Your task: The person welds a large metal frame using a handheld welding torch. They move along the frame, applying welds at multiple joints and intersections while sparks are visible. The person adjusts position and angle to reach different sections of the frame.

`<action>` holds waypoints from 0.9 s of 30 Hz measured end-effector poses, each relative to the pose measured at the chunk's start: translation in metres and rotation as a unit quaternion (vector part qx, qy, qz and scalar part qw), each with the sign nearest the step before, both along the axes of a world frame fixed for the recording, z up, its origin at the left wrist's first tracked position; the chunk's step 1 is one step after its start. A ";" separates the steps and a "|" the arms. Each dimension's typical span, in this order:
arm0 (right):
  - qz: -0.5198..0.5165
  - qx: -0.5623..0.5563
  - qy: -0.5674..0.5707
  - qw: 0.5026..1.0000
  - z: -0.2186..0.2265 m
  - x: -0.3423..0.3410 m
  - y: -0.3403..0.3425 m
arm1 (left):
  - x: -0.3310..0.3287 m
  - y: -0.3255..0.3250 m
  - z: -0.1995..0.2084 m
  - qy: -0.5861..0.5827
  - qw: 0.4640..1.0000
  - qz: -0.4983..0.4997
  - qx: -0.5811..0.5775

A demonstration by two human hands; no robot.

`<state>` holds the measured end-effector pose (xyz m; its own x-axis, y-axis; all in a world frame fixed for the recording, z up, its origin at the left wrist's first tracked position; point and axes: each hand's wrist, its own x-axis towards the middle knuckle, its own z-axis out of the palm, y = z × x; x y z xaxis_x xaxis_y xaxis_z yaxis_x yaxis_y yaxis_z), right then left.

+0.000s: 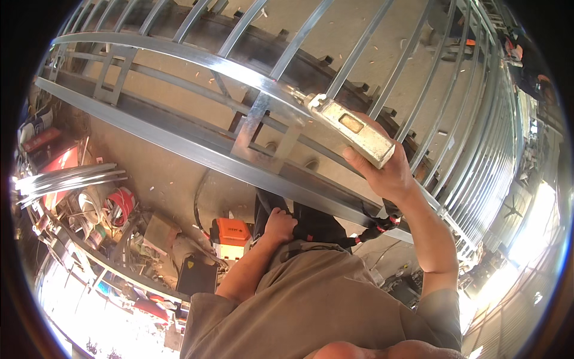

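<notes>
Gripping this pale tool [366, 136], my right hand [388, 173] holds it right by the metal rail [200, 55] — left hand [281, 226] clenched against dark trousers [317, 224].

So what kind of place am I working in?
Probably a metalworking shop: a large barred metal frame lies before you, your right hand holds a nozzle-tipped tool over it, and long shiny strips lie bundled to your left.

Ahead of torso [323, 299]: barred metal frame [257, 116]. At its rail [239, 73]: tool [359, 133], in right hand [390, 172]. At legs [323, 224], near side of frame: left hand [280, 226]. Just left of that: boxy unit [232, 231]. Farther left: coil [122, 204], then metal strips [72, 180].
</notes>
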<state>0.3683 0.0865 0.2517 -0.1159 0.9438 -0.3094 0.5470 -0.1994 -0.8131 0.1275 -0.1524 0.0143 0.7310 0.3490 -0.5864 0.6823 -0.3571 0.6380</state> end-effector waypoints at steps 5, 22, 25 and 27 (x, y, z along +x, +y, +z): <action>-0.005 -0.024 0.038 0.999 -0.007 0.003 0.001 | 0.000 -0.003 -0.003 -0.005 1.000 0.011 0.004; 0.023 -0.005 -0.050 0.998 0.004 -0.008 -0.001 | 0.001 0.011 0.012 0.036 0.999 -0.013 -0.034; 0.020 0.003 -0.044 0.999 0.003 -0.010 -0.001 | -0.001 0.009 0.010 0.024 0.999 -0.002 -0.027; 0.021 0.009 -0.043 0.999 0.002 -0.010 -0.002 | -0.002 0.007 0.008 0.020 0.999 -0.001 -0.029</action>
